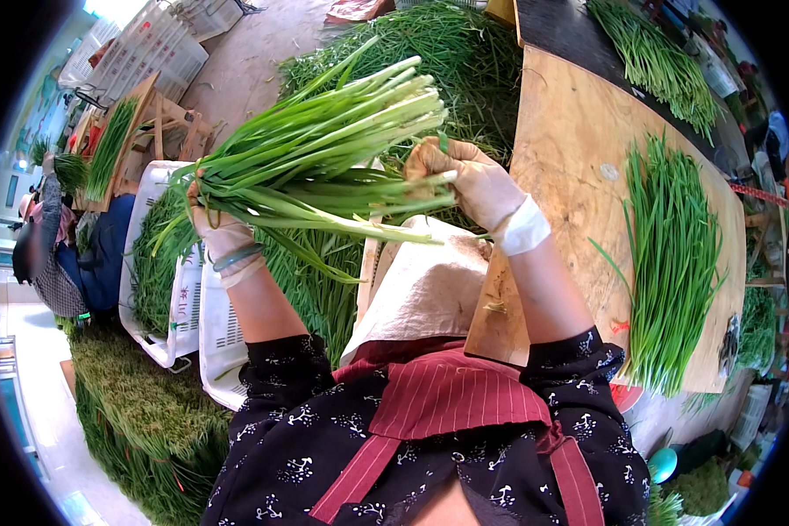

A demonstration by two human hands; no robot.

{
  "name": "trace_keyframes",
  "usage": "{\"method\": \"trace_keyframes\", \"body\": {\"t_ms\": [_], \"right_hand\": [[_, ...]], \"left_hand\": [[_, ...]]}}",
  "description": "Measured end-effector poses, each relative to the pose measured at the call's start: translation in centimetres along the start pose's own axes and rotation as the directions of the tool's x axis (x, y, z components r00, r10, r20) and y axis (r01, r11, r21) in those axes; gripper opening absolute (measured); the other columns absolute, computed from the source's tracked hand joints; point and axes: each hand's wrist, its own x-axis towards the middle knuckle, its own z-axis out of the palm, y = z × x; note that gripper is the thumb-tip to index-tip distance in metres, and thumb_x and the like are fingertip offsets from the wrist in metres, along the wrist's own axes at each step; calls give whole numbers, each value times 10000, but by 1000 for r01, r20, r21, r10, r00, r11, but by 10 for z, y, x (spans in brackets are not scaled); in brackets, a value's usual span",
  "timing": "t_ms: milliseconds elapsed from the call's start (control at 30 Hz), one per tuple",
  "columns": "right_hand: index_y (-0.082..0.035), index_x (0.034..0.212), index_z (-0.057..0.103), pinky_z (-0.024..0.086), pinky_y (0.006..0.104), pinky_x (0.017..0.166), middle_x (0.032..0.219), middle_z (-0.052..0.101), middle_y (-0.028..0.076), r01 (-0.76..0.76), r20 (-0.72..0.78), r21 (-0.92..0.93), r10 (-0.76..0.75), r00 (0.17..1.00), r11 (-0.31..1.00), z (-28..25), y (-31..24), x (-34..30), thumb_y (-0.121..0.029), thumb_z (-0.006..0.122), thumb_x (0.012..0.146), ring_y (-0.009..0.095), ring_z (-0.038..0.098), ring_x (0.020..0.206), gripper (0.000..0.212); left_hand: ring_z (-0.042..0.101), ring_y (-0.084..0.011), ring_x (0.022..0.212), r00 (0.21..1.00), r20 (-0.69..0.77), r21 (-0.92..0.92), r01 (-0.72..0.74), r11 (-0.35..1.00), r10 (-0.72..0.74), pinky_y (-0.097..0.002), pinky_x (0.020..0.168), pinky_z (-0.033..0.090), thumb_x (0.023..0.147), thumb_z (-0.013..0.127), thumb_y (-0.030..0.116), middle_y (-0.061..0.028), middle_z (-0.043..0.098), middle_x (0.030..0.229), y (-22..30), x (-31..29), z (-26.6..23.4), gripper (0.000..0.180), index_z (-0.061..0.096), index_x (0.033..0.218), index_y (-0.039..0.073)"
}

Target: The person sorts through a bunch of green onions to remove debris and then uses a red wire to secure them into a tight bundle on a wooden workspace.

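My left hand, in a thin pale glove with a green bangle at the wrist, is closed round a bunch of garlic chives. The leaves trail toward the left, while the pale stalk ends fan out to the right in front of me. At those ends is my right hand, also gloved, its fingers pinched together beside the loose lower stalks. A small green scrap shows at its fingertips; what lies inside the pinch is hidden.
On the wooden board at right lies a spread of chives. A chive heap covers the floor ahead. White crates of greens and a stacked green pile stand left. A co-worker works at far left.
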Motion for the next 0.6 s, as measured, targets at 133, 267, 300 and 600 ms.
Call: {"method": "trace_keyframes", "body": {"t_ms": [133,267,300,600], "right_hand": [[-60,852,588,496,252,594,711,562,-1,-82,-151,-225,49,987,971,-13,-20,-26,-350,542,906,93,513,569,299],[-67,806,548,525,290,607,602,458,-13,186,-186,-280,-244,952,942,-36,-51,-60,-336,505,925,67,456,503,297],[-86,790,540,534,308,651,593,440,-17,399,-152,-139,-417,896,906,-45,-59,-66,-335,496,929,74,454,499,288],[-54,1081,605,446,175,533,960,650,22,-146,-303,-249,66,951,957,-72,-2,-20,-278,638,853,67,574,622,321]], "left_hand": [[580,-230,885,998,-19,144,-62,988,65,-360,857,441,800,453,159,-95,619,927,-10,-5,-5,233,580,938,21],[584,-231,914,999,-31,73,-11,997,13,-373,860,455,806,458,144,-132,624,1000,-6,-1,-5,257,587,967,-10],[584,-252,949,992,-104,218,-51,975,75,-396,874,459,808,447,176,-134,620,1054,-2,1,-3,299,598,1010,15],[605,-237,776,937,-54,545,-262,797,345,-410,670,509,809,536,172,-76,649,864,-12,36,38,103,617,858,134]]}}
